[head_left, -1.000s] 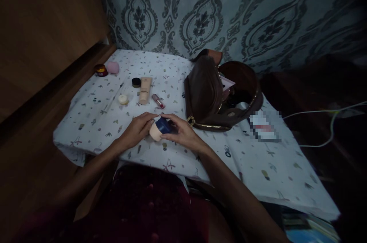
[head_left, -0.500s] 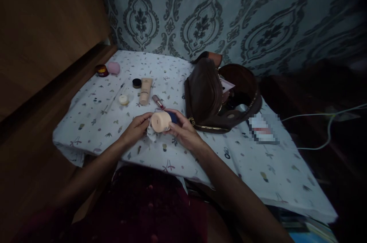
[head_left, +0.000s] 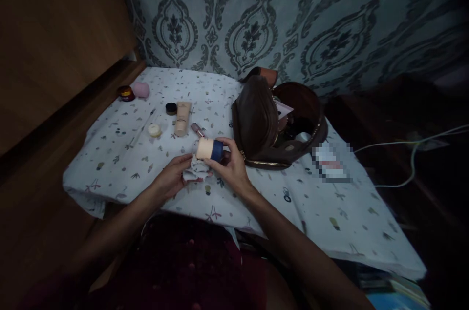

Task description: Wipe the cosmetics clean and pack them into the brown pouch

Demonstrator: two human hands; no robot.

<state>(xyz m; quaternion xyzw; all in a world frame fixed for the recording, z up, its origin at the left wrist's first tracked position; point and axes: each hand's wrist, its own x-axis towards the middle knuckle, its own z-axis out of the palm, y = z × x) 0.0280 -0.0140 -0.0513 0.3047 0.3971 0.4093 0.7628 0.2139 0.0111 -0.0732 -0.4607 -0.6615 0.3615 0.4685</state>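
My right hand (head_left: 234, 166) is closed around a jar (head_left: 205, 148) with a beige part and a dark blue part, tipped on its side above the table. In my left hand (head_left: 175, 173) is a crumpled pale cloth (head_left: 196, 169), just below the jar's beige end. Beyond the hands lie a lipstick (head_left: 198, 130), a beige squeeze tube (head_left: 182, 118), a small black-lidded pot (head_left: 171, 108) and a cream-coloured pot (head_left: 154, 130).
An open brown leather bag (head_left: 256, 119) stands right of my hands with items inside. At the far left sit a dark red jar (head_left: 126, 93) and a pink sponge (head_left: 141, 89). A blurred-out flat object (head_left: 331, 162) and white cables (head_left: 412, 154) are at right.
The jar has turned so its blue part shows more and its flat beige end faces away. My left hand with the cloth has shifted lower, beneath the jar.
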